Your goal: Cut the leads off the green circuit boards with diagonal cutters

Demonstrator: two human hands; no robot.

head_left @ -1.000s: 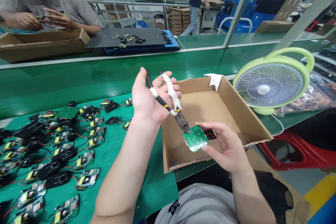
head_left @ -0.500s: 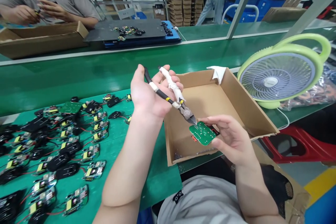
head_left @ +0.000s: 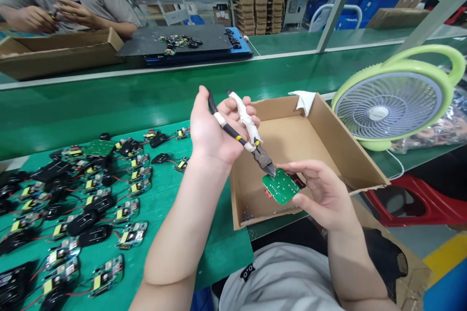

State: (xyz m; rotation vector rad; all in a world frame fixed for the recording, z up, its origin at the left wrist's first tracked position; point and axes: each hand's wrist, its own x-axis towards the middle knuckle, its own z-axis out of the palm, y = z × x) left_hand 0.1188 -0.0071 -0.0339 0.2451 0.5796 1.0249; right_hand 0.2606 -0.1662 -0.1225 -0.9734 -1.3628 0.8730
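**Cutters [head_left: 261,157] meeting a green circuit board [head_left: 281,187] above a cardboard box [head_left: 332,148]**

In the head view, the left hand [head_left: 215,138] is lying palm up, fingers loosely curled, holding the cutters by their spread handles; the tip is pointing right and near, apparently touching the circuit board's far edge. The right hand [head_left: 324,194], partly closed, is pinching the circuit board at its right side. The circuit board is looking light, stiff and fragile, probably prickly underneath with solder; holding it by its edges is seeming safest.

Light grey top [head_left: 292,277] with small black two-eyed motif [head_left: 247,272], bare forearms [head_left: 178,218]
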